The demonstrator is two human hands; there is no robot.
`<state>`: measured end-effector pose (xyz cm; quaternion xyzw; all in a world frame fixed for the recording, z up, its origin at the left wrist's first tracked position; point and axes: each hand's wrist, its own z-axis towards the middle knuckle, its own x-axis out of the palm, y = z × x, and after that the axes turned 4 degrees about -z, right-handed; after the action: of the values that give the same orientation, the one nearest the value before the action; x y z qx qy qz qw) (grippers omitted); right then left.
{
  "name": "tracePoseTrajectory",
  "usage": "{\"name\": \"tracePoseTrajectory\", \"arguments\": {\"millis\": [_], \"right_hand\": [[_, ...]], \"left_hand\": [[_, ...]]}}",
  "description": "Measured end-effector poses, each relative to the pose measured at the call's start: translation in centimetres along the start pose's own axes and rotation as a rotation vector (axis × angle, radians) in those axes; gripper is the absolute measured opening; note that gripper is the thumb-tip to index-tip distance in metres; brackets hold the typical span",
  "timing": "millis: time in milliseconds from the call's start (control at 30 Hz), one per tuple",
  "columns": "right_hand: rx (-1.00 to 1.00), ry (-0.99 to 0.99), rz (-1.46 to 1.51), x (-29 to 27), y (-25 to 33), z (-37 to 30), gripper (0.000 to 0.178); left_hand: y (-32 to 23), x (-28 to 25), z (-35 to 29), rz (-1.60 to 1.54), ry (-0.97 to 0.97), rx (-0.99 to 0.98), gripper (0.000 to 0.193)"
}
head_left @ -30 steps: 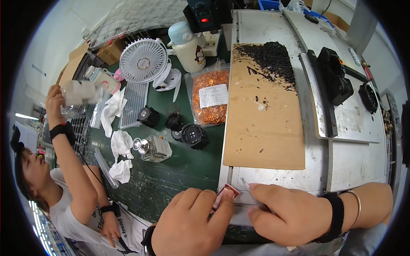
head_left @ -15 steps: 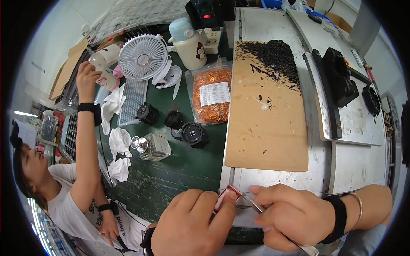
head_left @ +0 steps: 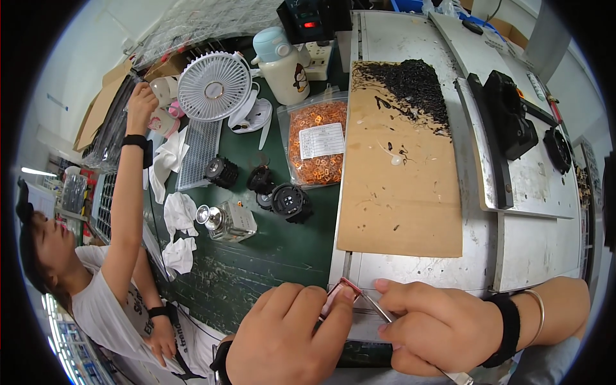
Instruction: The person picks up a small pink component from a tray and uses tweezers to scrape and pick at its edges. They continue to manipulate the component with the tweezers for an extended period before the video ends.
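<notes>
My left hand pinches a small reddish frame-like part between thumb and fingers, and most of that part is hidden by them. My right hand is closed around a slim metal tool. The tool's pointed tip meets or nearly meets the part's right edge, and its pale rear end shows below the palm. Just beyond both hands lies a brown cardboard sheet. Black stringy scraps are heaped on its far end.
Left of the board lie a bag of orange pieces, black round parts, a glass bottle, crumpled tissues, a fan and a flask. A co-worker reaches forward. Black fixtures stand right.
The co-worker's raised hand has moved a little to the right. My hands hold almost the same place, with the part and tool still together.
</notes>
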<state>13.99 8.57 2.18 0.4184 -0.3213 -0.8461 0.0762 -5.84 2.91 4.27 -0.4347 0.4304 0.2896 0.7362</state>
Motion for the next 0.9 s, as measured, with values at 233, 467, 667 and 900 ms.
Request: {"name": "tracePoseTrajectory", "arguments": {"millis": [233,467,667,900], "right_hand": [[0.025,0.14,-0.091,-0.8,0.4,0.0,0.016],[-0.008,0.007,0.279,-0.5,0.0,0.0,0.017],[-0.002,-0.021,0.267,-0.3,0.2,0.0,0.016],[-0.004,0.005,0.263,-0.4,0.1,0.1,0.015]], "left_hand": [[0.0,-0.1,0.1,-0.023,-0.001,0.014,0.019],[-0.2,0.0,-0.1,-0.034,-0.007,0.009,0.018],[-0.4,-0.2,0.0,-0.018,0.014,-0.006,0.018],[-0.2,-0.2,0.0,-0.033,0.02,0.0,0.021]]}}
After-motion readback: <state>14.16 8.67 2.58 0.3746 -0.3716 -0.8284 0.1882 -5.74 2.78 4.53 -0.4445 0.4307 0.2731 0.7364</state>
